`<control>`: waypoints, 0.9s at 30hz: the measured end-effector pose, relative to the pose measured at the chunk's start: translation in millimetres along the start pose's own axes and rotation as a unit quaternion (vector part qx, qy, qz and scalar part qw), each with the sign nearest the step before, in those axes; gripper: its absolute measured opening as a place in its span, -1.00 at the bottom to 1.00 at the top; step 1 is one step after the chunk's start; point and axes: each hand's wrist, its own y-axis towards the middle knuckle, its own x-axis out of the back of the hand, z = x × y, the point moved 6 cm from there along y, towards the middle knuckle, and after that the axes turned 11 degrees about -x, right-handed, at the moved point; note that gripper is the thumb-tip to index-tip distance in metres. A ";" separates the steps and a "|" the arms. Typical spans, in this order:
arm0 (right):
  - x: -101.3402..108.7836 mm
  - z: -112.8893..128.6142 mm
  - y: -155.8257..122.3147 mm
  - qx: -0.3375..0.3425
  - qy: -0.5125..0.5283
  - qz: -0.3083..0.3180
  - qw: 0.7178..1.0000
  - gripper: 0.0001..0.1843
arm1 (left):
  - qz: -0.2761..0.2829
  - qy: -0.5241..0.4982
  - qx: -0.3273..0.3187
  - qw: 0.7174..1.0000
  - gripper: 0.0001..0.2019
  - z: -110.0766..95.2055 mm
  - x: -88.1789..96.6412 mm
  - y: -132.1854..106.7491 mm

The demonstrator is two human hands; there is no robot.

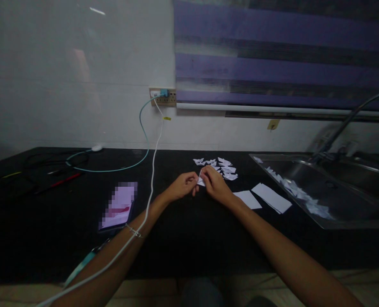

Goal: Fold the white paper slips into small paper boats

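Note:
Both my hands meet over the black countertop (189,230) and pinch one small white folded paper piece (201,182). My left hand (183,185) grips its left side with curled fingers. My right hand (214,184) closes on its right side. Just beyond the hands lies a cluster of several small folded white paper pieces (220,166). To the right of my right wrist lie flat white paper sheets (266,198).
A phone (118,206) with a lit screen lies on the counter at the left. A white cable (153,179) and a teal cable (125,167) run from the wall socket (162,96). A steel sink (324,192) holding paper scraps sits at the right, with a faucet (346,123). Pens lie at far left.

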 end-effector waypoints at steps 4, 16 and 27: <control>1.3 0.3 1.3 -0.001 -0.004 0.004 1.000 -0.89 | 0.004 0.011 0.004 1.000 -0.64 -4.3 -1.7 -0.9; -0.2 -1.4 0.2 -0.037 0.029 -0.007 0.999 -0.91 | 0.016 0.032 0.007 0.999 -0.56 -0.5 -2.3 -1.2; -11.0 -36.0 1.8 -0.239 0.305 0.006 0.922 -0.63 | -0.005 0.006 0.021 1.000 -0.57 2.0 -2.5 -1.0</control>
